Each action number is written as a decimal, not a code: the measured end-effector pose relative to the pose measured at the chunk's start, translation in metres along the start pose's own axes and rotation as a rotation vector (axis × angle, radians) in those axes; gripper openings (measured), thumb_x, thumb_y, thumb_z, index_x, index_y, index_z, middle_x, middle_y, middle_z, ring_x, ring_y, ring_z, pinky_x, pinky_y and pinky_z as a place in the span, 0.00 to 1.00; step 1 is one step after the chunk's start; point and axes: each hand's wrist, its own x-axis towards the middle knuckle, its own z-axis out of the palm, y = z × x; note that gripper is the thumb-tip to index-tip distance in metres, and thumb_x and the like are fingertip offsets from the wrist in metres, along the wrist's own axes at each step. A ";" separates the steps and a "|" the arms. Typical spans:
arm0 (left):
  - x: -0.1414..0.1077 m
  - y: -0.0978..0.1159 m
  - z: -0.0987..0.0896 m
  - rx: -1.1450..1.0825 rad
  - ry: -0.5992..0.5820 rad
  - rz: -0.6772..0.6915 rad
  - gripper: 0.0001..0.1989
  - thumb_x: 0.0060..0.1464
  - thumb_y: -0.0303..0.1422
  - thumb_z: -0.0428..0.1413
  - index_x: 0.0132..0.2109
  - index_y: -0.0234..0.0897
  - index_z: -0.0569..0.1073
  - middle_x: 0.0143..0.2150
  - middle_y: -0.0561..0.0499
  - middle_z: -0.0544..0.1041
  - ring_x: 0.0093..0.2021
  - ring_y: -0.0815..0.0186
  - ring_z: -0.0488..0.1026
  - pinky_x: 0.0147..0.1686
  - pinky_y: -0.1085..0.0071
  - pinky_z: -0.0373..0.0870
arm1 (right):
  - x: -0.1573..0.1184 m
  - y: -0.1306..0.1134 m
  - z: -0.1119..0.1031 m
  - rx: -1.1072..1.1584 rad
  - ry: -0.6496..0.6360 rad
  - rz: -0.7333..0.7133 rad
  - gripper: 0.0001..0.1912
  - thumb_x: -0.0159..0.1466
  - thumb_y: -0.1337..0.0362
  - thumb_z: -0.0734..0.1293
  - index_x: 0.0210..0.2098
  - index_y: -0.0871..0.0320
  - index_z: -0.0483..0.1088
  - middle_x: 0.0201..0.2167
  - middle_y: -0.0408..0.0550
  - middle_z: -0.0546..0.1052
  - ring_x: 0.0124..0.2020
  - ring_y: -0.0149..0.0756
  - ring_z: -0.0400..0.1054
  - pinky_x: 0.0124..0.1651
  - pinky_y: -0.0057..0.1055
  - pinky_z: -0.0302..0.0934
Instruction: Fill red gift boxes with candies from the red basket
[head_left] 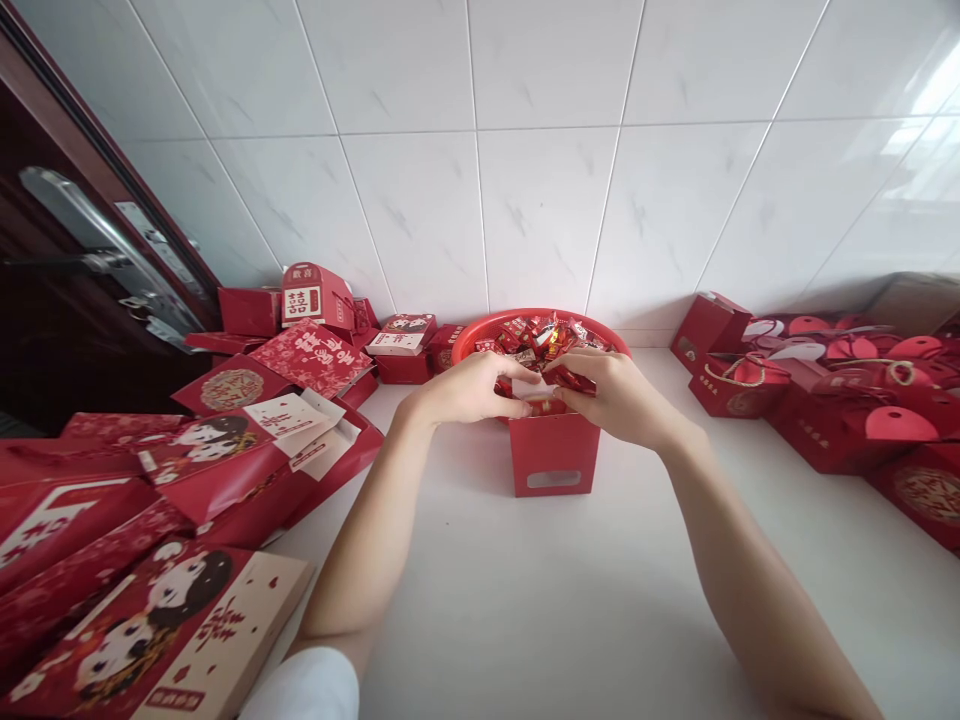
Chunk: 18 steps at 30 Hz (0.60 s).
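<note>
A red paper candy box [556,457] stands upright on the white table in front of me, its top open and a pale clear window low on its front. My left hand [480,388] curls at the left of the opening, thumb and fingers about the top edge. From the right, my right hand [616,397] grips the opposite top edge with bent fingers. Just behind the box, a red plastic basket [469,338] holds wrapped candies [551,335]. The fingertips partly hide the inside of the box.
Red gift boxes [315,355] and flat printed boxes [172,620] crowd the left side. Several red boxes with rope handles [739,385] stand at right. White table surface [555,600] lies between my forearms. A tiled wall [547,200] rises behind; a dark door [75,250] is at left.
</note>
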 end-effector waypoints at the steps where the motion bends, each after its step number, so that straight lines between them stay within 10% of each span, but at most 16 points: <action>1: 0.000 0.001 0.000 -0.001 0.000 -0.007 0.21 0.51 0.34 0.63 0.54 0.41 0.80 0.52 0.49 0.82 0.43 0.58 0.79 0.35 0.70 0.75 | 0.000 0.000 -0.001 -0.007 0.009 0.015 0.08 0.63 0.67 0.64 0.28 0.55 0.70 0.31 0.48 0.73 0.31 0.37 0.65 0.33 0.33 0.58; 5: 0.000 0.000 0.000 0.011 0.004 -0.017 0.23 0.51 0.35 0.63 0.55 0.42 0.79 0.52 0.47 0.82 0.45 0.56 0.80 0.33 0.70 0.76 | -0.002 -0.002 -0.006 0.033 0.085 0.064 0.13 0.63 0.63 0.66 0.23 0.55 0.64 0.25 0.44 0.66 0.27 0.34 0.59 0.30 0.32 0.53; 11: 0.000 0.000 0.001 0.036 0.002 0.003 0.21 0.51 0.36 0.62 0.53 0.43 0.80 0.47 0.49 0.83 0.43 0.57 0.79 0.31 0.71 0.74 | -0.003 -0.005 -0.007 0.226 -0.005 0.142 0.11 0.65 0.61 0.66 0.46 0.54 0.72 0.30 0.43 0.74 0.27 0.33 0.62 0.29 0.31 0.54; 18: 0.000 0.002 0.000 0.019 -0.025 0.039 0.13 0.51 0.34 0.61 0.45 0.43 0.82 0.43 0.53 0.82 0.38 0.63 0.77 0.30 0.73 0.71 | -0.001 0.001 -0.005 0.183 -0.047 0.189 0.05 0.63 0.61 0.67 0.34 0.56 0.72 0.23 0.40 0.66 0.24 0.31 0.57 0.28 0.32 0.49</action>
